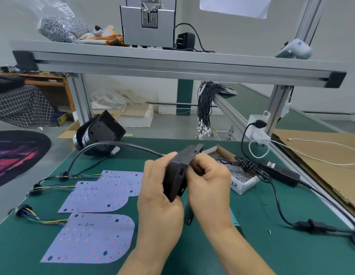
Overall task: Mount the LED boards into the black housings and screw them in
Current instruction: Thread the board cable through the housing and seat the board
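I hold a black housing (179, 171) on edge above the green mat, tilted so its rim faces the camera. My left hand (158, 197) grips its left side and bottom. My right hand (209, 181) curls round its right side, fingers tucked behind it. A thick black cable (113, 144) runs from the housing's top away to the left. Three white LED boards with coloured wire tails lie flat on the mat: one far (123, 179), one in the middle (95, 197), one near (91, 237). A stack of black housings (101, 133) leans at the mat's far left edge.
An open cardboard box of small screws (235, 171) stands right of my hands. A black power adapter (279, 171) and its cords cross the mat on the right. An aluminium shelf frame (172, 64) spans overhead. A bundle of black wires (206, 104) hangs behind.
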Motion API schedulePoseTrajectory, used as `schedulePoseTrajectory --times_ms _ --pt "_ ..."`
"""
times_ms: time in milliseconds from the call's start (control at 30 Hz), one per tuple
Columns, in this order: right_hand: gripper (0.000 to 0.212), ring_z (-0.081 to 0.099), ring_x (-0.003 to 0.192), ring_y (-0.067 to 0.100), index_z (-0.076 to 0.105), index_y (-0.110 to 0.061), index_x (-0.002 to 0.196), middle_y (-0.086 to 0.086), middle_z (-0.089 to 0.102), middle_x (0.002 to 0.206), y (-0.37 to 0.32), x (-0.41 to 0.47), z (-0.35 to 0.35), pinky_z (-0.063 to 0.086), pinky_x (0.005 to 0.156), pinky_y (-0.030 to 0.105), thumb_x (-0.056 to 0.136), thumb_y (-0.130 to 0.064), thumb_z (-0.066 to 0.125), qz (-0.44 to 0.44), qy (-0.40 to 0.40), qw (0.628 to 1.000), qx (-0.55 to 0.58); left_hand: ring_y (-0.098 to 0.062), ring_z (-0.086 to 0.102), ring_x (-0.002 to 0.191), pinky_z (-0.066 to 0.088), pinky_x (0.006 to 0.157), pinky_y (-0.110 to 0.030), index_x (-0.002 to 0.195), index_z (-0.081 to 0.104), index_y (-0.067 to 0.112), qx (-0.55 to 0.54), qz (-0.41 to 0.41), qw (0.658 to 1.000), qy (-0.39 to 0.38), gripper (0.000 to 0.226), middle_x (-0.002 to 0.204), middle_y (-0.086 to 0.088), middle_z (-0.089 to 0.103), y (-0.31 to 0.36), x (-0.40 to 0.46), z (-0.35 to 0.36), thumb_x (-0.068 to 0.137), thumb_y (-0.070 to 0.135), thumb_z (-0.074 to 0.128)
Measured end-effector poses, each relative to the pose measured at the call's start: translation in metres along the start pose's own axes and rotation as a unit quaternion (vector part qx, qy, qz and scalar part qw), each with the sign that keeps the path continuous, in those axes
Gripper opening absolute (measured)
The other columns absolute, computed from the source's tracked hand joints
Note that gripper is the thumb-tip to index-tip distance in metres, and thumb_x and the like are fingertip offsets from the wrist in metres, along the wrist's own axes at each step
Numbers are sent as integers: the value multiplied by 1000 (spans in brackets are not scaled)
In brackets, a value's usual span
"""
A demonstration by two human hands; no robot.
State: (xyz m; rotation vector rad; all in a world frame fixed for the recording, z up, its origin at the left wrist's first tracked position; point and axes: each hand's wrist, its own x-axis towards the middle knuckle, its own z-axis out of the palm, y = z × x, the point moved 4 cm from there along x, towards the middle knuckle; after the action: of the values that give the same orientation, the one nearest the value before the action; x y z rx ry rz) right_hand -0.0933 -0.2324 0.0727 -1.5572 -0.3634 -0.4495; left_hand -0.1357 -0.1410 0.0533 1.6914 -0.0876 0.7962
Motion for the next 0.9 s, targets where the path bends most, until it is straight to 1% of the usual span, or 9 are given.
schedulePoseTrajectory --times_ms 133,233,300,400,500,567,633,733,900 --pt "25 35 52 7 60 -7 54 -11 50 47 2 9 4 34 49 22 73 8 65 58 57 995 51 -17 55 93 50 73 -36 114 54 42 4 20 1000 14 81 102 8 53 1 3 5 55 -13 45" --pt "19 39 52 9 63 -10 58 -9 54 48 5 5 0 39 51 30 74 -2 68 43 81 996 -10 -18 57 90 51 70 -38 111 55 44 -31 -15 999 -2 78 103 5 56 0 -1 9 56 -10 43" --pt "10 49 56 9 67 -16 67 -7 63 58 8 -3 -4 48 56 35 77 -12 67 25 53 996 -60 -19 59 90 51 69 -35 107 56 45 -49 -52 997 0 74 103 1 60 -2 -6 9 56 -6 43" --pt "15 61 78 14 73 -23 88 -8 68 80 3 -10 -4 50 72 37 80 -16 62 -78 -31 982 -169 -10 59 81 48 66 -19 99 60 38 -55 -83 995 28 66 89 11 64 -8 -2 2 52 -3 41" --pt "14 62 81 18 74 -18 90 -8 70 84 -3 -7 -10 41 82 35 77 -16 69 -215 18 924 -315 -9 52 63 45 55 -17 87 64 25 -141 -130 981 38 58 70 9 62 -11 7 -4 57 -19 41" --pt "9 62 78 18 75 -17 85 -8 69 81 -5 -3 -13 37 80 34 78 -21 72 -256 48 910 -324 -8 51 60 45 52 -16 81 65 24 -173 -139 974 43 63 67 6 62 -9 11 -6 60 -28 36" --pt "9 62 75 20 74 -15 84 -5 68 80 -4 -1 -8 37 75 35 80 -21 70 -270 25 915 -299 -9 52 62 46 55 -19 81 64 25 -164 -130 976 52 63 69 6 62 -10 11 -8 60 -28 36" --pt "8 60 72 23 73 -12 82 -1 66 78 -1 0 1 41 69 39 82 -18 67 -253 -17 925 -283 -13 53 68 45 62 -24 87 60 28 -106 -101 988 56 60 73 10 61 -13 9 -11 60 -21 39" --pt "15 56 75 17 71 -10 78 -1 63 74 5 4 10 46 69 37 77 -16 58 -119 -52 973 -192 -11 57 80 45 66 -13 102 60 26 -59 -70 995 41 65 86 9 64 -16 3 -9 49 -4 37"
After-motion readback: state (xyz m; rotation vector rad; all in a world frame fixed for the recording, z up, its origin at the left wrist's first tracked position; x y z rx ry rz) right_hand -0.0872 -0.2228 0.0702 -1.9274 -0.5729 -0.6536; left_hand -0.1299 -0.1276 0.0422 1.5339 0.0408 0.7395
